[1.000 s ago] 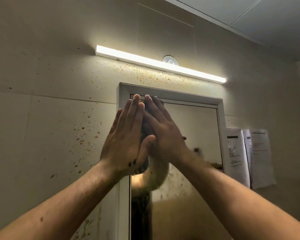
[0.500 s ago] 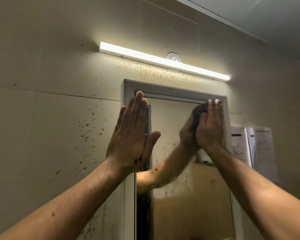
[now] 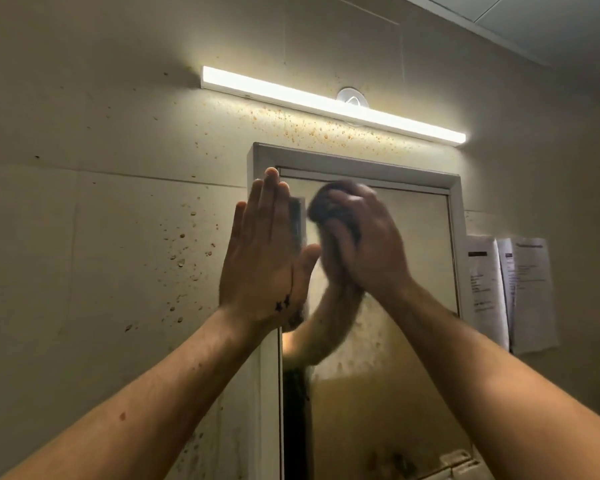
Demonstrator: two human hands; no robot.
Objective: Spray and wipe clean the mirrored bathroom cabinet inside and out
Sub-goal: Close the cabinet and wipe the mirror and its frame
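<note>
- Since the earlier frame, our right hand (image 3: 364, 244) has swept the dark crumpled cloth wad (image 3: 321, 202) back from the mirror's upper right corner to its upper left, close beside our left hand (image 3: 264, 258).
- We see the white-framed mirrored bathroom cabinet (image 3: 361, 166) fixed to the wall ahead and above us, door closed. Its glass mirror front (image 3: 413, 258) is cloudy and speckled lower down.
- We judge the glass stiff, smooth and fragile, and slippery where it is wet, so firm, even pressure suits it better than hard jabs.
- We expect the hinged door to swing or rattle under rubbing. The place to steady it is its left edge and frame, not the middle of the pane.
- Soft and light, the cloth bunches easily. Our right hand's fingers look curled over it and press it to the glass, though motion blurs them.
- Our left hand lies flat with fingers straight and together against the mirror's left edge, bracing it and holding nothing.
- Orange-brown splatter dots the beige tiled wall (image 3: 181, 258) left of and above the cabinet.
- A lit white strip lamp (image 3: 326, 102) hangs over it, and printed paper sheets (image 3: 520, 289) are stuck to the wall at its right.
</note>
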